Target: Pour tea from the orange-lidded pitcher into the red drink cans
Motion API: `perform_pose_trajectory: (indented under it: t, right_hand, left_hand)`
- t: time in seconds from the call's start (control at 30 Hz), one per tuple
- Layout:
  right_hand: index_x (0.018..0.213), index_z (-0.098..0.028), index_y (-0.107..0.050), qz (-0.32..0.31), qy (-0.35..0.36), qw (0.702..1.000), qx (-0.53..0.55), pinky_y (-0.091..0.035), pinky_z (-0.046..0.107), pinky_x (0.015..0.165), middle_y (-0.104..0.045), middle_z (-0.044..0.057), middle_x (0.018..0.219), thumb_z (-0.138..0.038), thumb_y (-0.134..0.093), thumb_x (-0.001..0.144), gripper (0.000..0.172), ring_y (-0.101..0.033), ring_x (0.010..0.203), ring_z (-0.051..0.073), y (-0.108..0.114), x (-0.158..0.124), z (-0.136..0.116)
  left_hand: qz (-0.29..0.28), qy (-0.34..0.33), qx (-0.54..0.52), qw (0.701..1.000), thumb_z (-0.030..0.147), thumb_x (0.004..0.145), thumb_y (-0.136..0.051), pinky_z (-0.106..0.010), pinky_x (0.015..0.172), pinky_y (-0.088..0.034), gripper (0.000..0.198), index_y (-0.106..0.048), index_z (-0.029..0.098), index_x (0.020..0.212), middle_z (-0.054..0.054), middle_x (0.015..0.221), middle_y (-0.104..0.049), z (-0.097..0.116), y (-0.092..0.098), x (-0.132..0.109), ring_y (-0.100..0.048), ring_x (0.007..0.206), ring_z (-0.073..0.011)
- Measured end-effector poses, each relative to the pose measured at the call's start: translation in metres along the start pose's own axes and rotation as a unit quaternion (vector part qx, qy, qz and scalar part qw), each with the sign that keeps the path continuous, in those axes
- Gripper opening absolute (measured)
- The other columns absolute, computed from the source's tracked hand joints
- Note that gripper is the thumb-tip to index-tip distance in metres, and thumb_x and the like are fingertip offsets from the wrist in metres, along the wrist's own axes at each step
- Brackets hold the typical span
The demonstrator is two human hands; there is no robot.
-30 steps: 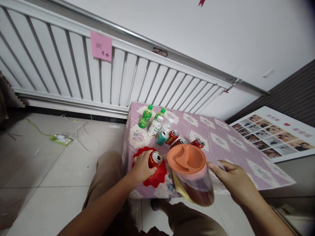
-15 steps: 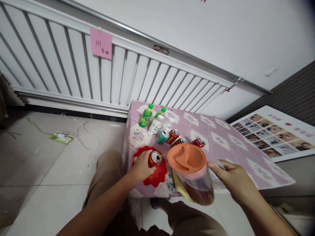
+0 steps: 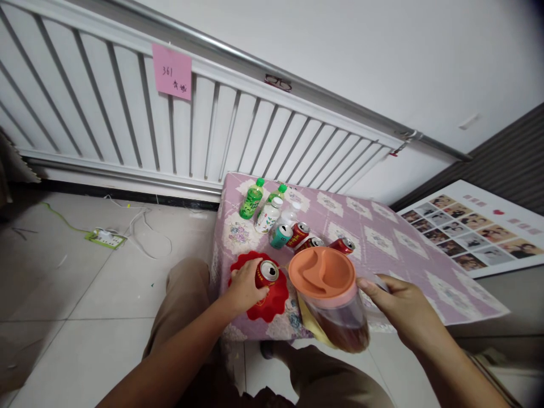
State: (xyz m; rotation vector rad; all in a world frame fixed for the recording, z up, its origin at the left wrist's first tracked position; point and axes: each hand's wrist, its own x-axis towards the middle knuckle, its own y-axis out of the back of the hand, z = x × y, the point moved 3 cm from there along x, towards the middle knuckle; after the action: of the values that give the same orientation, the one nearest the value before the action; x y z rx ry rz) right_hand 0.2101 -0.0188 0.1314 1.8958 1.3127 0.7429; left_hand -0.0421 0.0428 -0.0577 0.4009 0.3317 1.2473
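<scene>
My left hand (image 3: 244,288) is wrapped round a red drinks can (image 3: 267,274) that stands on a red scalloped mat (image 3: 272,297) near the front left corner of a small table (image 3: 382,238). My right hand (image 3: 399,311) grips the handle side of a clear pitcher (image 3: 335,309) with an orange lid (image 3: 322,272) and brown liquid at its bottom. The pitcher is held over the table's front edge, just right of the can.
Behind the can stand green and white bottles (image 3: 251,199), a teal can (image 3: 280,236) and several red cans (image 3: 300,233). A white radiator (image 3: 127,113) with a pink note (image 3: 171,72) lines the wall. A power strip (image 3: 105,239) lies on the floor at left, a photo board (image 3: 471,226) at right.
</scene>
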Motion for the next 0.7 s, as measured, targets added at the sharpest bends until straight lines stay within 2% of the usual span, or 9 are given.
perform_pose_trajectory:
  t: [0.2,0.47,0.7]
  right_hand:
    - [0.052,-0.021,-0.062,0.005,0.026,1.000,0.002,-0.042,0.026,0.048,-0.058,0.000,0.055,-0.067,-0.072,0.067,0.049,-0.050,0.054,0.016,-0.001,0.001,0.004]
    - [0.056,-0.021,-0.067,0.004,-0.014,1.000,-0.001,-0.044,0.026,0.052,-0.057,0.000,0.057,-0.068,-0.072,0.067,0.048,-0.052,0.057,0.016,-0.004,0.002,0.015]
    - [0.058,-0.021,-0.071,-0.013,0.000,1.000,-0.017,-0.049,0.028,0.054,-0.067,0.004,0.062,-0.069,-0.074,0.063,0.048,-0.059,0.060,0.019,0.000,0.000,-0.004]
  left_hand:
    - [-0.003,-0.003,0.005,1.000,0.018,0.073,-0.076,-0.053,0.118,-0.034,0.074,-0.047,0.025,0.141,-0.011,0.149,-0.057,-0.003,0.000,0.000,-0.051,0.140,-0.0317]
    - [0.000,-0.006,0.008,1.000,0.017,0.073,-0.076,-0.054,0.118,-0.035,0.074,-0.047,0.024,0.142,-0.011,0.149,-0.057,-0.005,-0.001,0.001,-0.051,0.140,-0.0322]
    - [0.000,-0.006,0.008,1.000,0.017,0.074,-0.075,-0.056,0.117,-0.035,0.074,-0.046,0.024,0.142,-0.012,0.150,-0.056,-0.006,-0.001,0.001,-0.050,0.140,-0.0324]
